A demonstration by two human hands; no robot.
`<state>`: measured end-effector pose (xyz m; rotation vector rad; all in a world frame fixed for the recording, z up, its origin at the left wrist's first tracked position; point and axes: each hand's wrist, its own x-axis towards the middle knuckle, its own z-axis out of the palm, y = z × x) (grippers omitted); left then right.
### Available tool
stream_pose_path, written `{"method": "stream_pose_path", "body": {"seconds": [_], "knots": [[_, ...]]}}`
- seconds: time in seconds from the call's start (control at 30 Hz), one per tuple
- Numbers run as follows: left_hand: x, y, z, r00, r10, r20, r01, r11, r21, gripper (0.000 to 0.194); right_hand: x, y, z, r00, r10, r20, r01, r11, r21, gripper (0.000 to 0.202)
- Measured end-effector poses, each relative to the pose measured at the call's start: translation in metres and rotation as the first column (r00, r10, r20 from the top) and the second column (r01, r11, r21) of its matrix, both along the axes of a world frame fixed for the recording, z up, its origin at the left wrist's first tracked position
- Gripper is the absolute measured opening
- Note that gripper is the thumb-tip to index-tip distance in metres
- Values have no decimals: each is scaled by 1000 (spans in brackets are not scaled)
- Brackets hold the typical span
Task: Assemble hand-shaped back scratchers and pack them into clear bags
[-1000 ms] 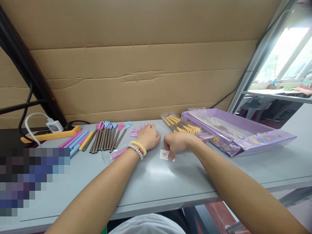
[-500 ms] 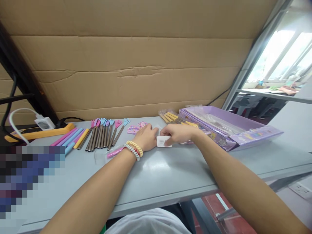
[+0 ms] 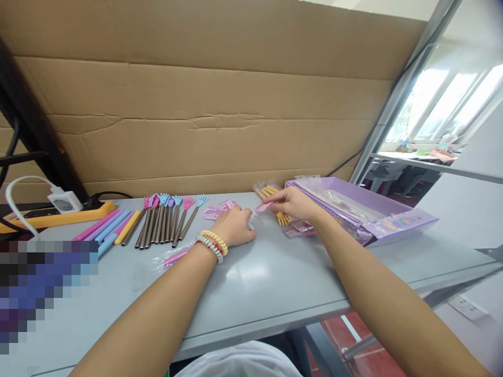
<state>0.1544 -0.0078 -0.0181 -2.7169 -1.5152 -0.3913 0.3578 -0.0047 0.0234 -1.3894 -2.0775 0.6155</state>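
My left hand (image 3: 234, 228) is closed on the mouth end of a clear plastic bag (image 3: 255, 222). The bag runs back under my wrist, where a pink handle (image 3: 175, 257) shows inside it. My right hand (image 3: 294, 203) pinches a small pink card (image 3: 265, 206) just right of the bag's end. Behind my left hand lie several printed pink-purple cards (image 3: 214, 211). Left of those, a row of back scratchers (image 3: 167, 222) with metal rods and small hand-shaped heads rests on the table. Yellow back scratchers (image 3: 271, 190) in clear wrapping lie behind my right hand.
A purple box (image 3: 353, 193) with its flap folded out holds clear bags at the right. Coloured handles (image 3: 112, 225) lie at the left, before a yellow power strip (image 3: 94, 210) with a white charger (image 3: 65, 201). A cardboard panel (image 3: 188, 146) stands behind the grey table (image 3: 271, 277).
The card in my right hand has turned from its white barcode side and lifted slightly up. My left hand stays near the same place, and more of the bag shows behind its wrist.
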Motion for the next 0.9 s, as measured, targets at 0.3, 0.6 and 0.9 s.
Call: {"method": "stream_pose_path", "body": {"seconds": [0.3, 0.6, 0.9], "knots": [[-2, 1, 1, 995, -87, 47, 84, 995, 58, 48, -3, -3, -1, 996, 16, -85, -17, 1000, -8, 29], [0, 6, 6, 904, -82, 419, 143, 983, -116, 34, -7, 4, -13, 969, 84, -232, -107, 991, -86, 48], [3, 1, 10, 818, -19, 575, 196, 949, -249, 38, -14, -4, -5, 962, 192, -194, -218, 969, -118, 29]]}}
